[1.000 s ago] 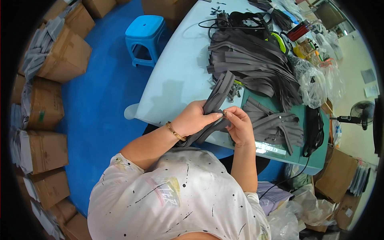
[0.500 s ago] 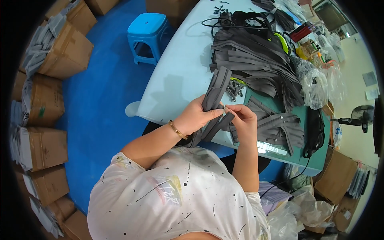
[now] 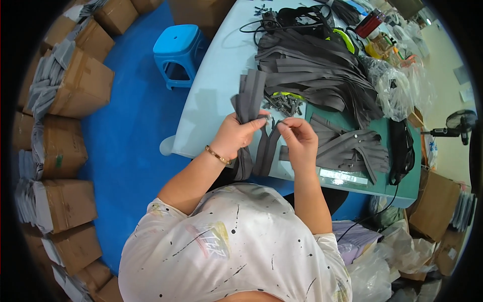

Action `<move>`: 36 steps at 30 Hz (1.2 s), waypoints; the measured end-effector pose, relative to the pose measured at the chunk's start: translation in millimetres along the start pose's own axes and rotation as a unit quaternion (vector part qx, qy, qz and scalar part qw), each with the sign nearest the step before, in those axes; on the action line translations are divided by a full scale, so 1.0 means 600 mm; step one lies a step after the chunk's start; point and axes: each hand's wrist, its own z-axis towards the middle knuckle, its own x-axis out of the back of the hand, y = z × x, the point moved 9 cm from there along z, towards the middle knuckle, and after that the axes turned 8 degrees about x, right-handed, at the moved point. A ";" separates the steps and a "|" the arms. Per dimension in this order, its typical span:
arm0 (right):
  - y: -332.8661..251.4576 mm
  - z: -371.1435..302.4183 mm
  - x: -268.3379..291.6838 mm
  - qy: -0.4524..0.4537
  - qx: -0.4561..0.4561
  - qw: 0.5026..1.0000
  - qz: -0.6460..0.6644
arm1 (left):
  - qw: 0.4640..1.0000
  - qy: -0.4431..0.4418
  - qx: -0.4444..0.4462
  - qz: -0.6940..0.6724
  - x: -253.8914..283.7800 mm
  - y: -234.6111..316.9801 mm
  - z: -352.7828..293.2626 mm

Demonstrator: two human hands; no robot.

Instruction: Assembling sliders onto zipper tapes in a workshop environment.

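My left hand (image 3: 235,135) is closed around a folded bundle of dark grey zippers (image 3: 249,95), whose loops stick up past the fingers and hang below the wrist. Between the hands, a grey zipper (image 3: 266,153) hangs with its upper ends parted in a V. My right hand (image 3: 299,137) pinches one of those ends between thumb and fingertips. Something small and metallic shows by the left fingertips, too small to make out. Just beyond the hands lies a pile of metal zipper sliders (image 3: 285,104). More grey zippers (image 3: 347,148) lie loosely to the right of my right hand.
A large heap of grey zippers (image 3: 317,68) covers the far table (image 3: 206,95). Plastic bags (image 3: 395,88), a red bottle (image 3: 370,23) and a black pouch (image 3: 401,153) line the right side. A blue stool (image 3: 176,43) and cardboard boxes (image 3: 83,83) stand left.
My hands have drawn a little apart, the left one moving left with the bundle. The zipper ends between them now spread in a V. The whole view has shifted slightly.
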 end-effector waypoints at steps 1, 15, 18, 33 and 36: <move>0.004 0.000 0.004 0.039 -0.036 0.996 0.070 | 1.000 -0.002 0.003 0.005 0.003 0.005 0.004; 0.026 0.000 -0.032 -0.033 -0.186 0.981 0.051 | 0.990 -0.101 0.082 -0.045 0.002 -0.014 0.017; 0.036 -0.004 -0.030 -0.039 -0.200 0.976 0.075 | 0.992 -0.090 0.081 -0.025 0.002 -0.013 0.015; 0.046 -0.027 -0.021 -0.135 -0.291 0.947 0.030 | 0.983 -0.052 0.033 0.171 -0.001 0.006 -0.006; 0.031 -0.017 -0.028 -0.105 -0.208 0.970 0.077 | 0.983 -0.046 0.015 0.177 0.003 0.014 -0.007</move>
